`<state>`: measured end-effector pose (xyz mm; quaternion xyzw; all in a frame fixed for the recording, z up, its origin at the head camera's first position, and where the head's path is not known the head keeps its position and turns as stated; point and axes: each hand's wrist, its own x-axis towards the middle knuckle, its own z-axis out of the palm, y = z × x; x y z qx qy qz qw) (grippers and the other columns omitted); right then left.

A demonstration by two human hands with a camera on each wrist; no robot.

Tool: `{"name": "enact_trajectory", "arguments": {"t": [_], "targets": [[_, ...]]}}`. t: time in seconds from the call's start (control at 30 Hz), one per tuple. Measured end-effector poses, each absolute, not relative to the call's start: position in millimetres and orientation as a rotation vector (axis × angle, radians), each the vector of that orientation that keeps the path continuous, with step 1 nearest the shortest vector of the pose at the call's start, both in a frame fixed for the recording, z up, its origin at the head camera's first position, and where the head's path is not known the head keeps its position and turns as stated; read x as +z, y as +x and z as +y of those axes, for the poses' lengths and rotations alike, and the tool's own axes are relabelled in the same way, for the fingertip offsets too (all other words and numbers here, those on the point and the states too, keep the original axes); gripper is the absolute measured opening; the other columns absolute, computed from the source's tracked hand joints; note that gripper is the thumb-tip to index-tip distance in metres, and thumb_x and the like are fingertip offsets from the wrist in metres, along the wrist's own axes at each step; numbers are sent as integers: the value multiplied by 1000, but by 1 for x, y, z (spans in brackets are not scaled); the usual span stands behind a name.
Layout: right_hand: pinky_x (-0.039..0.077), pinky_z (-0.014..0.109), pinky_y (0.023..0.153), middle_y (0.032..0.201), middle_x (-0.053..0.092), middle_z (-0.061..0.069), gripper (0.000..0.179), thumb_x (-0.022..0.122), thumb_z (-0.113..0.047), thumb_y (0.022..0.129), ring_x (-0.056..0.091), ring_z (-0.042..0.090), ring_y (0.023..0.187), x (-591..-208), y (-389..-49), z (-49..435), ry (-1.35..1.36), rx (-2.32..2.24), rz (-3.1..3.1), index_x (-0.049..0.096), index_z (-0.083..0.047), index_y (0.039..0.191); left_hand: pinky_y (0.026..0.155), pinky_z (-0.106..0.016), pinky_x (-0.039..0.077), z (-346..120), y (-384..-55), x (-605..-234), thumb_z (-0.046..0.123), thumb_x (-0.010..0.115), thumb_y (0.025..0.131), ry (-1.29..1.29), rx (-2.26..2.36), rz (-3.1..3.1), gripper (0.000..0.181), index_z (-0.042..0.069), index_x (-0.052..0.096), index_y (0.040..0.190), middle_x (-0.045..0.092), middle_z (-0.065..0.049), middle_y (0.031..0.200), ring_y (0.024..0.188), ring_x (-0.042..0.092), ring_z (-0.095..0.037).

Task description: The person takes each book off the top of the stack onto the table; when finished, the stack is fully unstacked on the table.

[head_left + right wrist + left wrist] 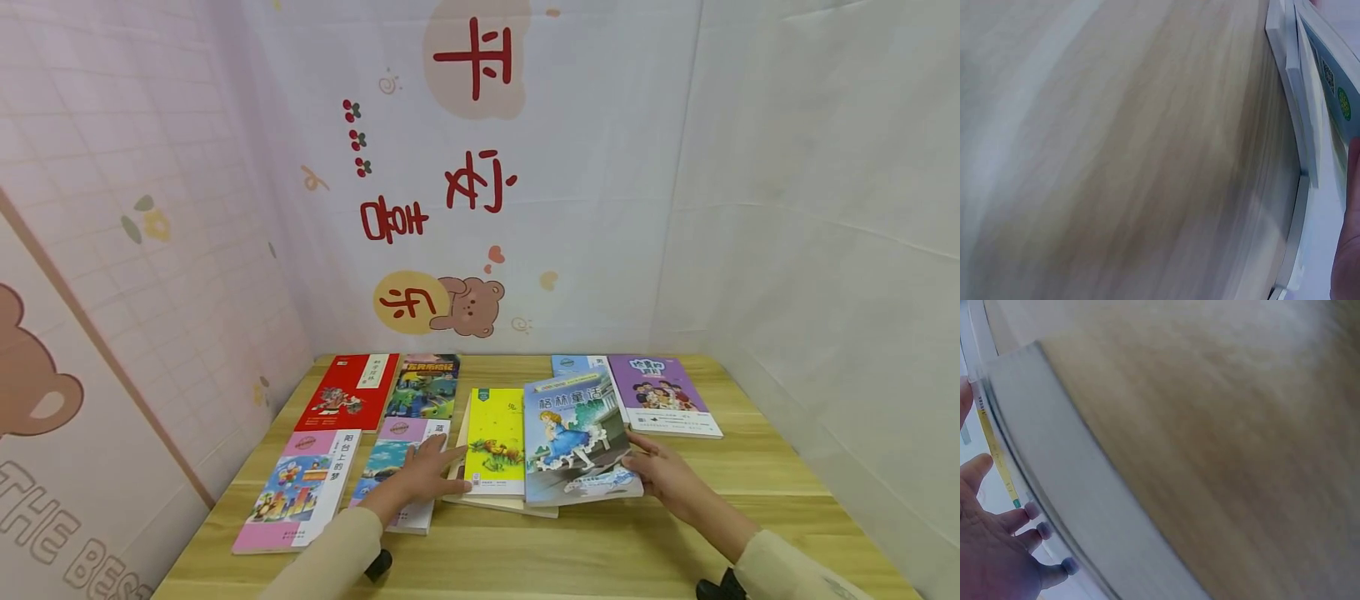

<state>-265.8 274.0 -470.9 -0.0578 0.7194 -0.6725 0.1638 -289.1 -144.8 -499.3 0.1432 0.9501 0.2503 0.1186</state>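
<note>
My right hand [671,479] grips the lower right edge of a blue storybook [573,442] with a girl in a blue dress on its cover. In the right wrist view the storybook [1335,69] tilts up off the books beneath, its back cover showing above the right hand [1347,244]. A yellow book [495,433] lies at its left, on top of a pale book [517,505]. My left hand [420,475] has its fingers spread, with thumb and fingertips at the yellow book's left edge. It overlaps a pink-and-blue book [382,458].
Further left lie a pink book [296,492], a red book [348,392] and a dark green picture-cover book [423,385]. At the back right are a purple book [663,392] and a light blue book [581,363], partly covered. Cloth walls enclose the wooden table [750,508].
</note>
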Motion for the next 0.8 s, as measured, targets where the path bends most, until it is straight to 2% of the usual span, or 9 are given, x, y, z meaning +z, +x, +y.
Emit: {"name": "enact_trajectory", "arguments": {"t": [0.13,0.23,0.33,0.57,0.6,0.73,0.8], "targets": [[54,30,66,103,67,0,74,50,-11,103,63,11,79,-470,-261,284,-165,-1919,2033,0,7,155,114,-66,1,-143,-289,-499,53,71,86,399,732,2765,72,23,50,148,24,-19,160,147,14,-42],[49,27,61,94,65,-2,74,50,-10,103,57,8,69,-470,-257,293,-151,-1918,2013,0,4,156,114,-66,1,-143,-288,-498,53,71,86,396,731,2761,72,24,50,148,24,-19,160,147,15,-42],[45,25,58,93,65,-3,76,50,-11,103,52,6,65,-470,-254,301,-156,-1903,2002,-2,5,156,114,-66,0,-143,-288,-499,52,71,86,389,733,2760,71,24,50,148,23,-19,160,147,14,-42],[38,23,56,108,68,-7,80,52,-13,103,50,4,64,-470,-241,325,-153,-1879,1981,-8,8,153,114,-66,0,-143,-287,-499,53,72,86,382,741,2754,72,25,49,148,23,-18,160,147,14,-41],[34,23,55,106,67,-7,81,52,-14,103,45,4,61,-470,-239,329,-150,-1870,1983,-8,8,153,114,-66,0,-143,-287,-499,52,72,86,381,743,2753,72,25,49,148,23,-18,160,147,14,-41],[33,23,56,99,64,-8,82,50,-16,104,42,4,62,-473,-233,344,-142,-1837,1985,-11,11,151,115,-65,0,-144,-287,-497,52,72,86,383,738,2756,72,25,49,148,23,-19,160,147,13,-41],[32,24,55,92,61,-5,82,50,-16,104,36,5,58,-474,-230,351,-128,-1810,1992,-12,12,151,114,-65,0,-144,-287,-497,51,72,86,390,734,2758,72,24,49,149,23,-19,160,147,13,-42]]}}
